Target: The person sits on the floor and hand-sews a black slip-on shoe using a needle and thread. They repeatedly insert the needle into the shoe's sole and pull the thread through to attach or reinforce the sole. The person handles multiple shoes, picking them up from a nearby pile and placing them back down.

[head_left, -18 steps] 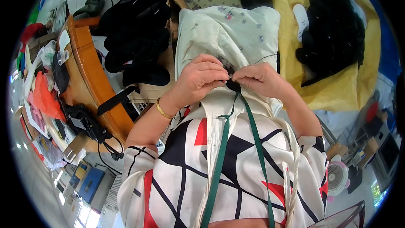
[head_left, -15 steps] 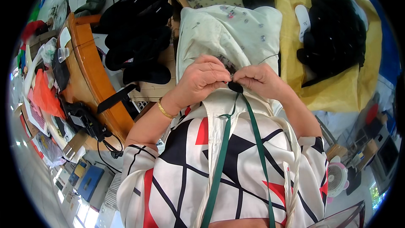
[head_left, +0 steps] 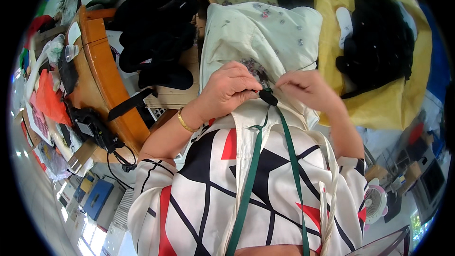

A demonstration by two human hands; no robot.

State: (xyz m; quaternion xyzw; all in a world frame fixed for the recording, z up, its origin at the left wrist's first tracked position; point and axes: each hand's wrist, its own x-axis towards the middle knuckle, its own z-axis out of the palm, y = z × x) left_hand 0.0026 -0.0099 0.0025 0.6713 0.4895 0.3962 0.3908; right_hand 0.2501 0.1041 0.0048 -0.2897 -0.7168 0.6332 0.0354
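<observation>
At the middle of my lap my left hand (head_left: 233, 87), with a gold bracelet at the wrist, is closed in a pinch. A tiny red bit shows at its fingertips; what they hold is too small to make out. Touching or just beside those fingertips is a small black oval piece (head_left: 268, 97), joined to a green neck cord (head_left: 287, 147). My right hand (head_left: 305, 87) is apart from it, to the right, slightly blurred with its fingers curled together. Behind both hands, a pale cloth (head_left: 256, 28) carries many small dark bits.
Black slipper-like pieces (head_left: 156, 42) are piled on a cardboard box (head_left: 182, 97) at the left. At the right, a yellow bag (head_left: 393, 111) holds more black pieces and a white sole-shaped piece (head_left: 344, 26). An orange wooden chair (head_left: 102, 71) stands at far left.
My right hand has come away from the left fingertips and moved to the right. The left hand stays nearly in place, and the black oval piece now tilts and shows more.
</observation>
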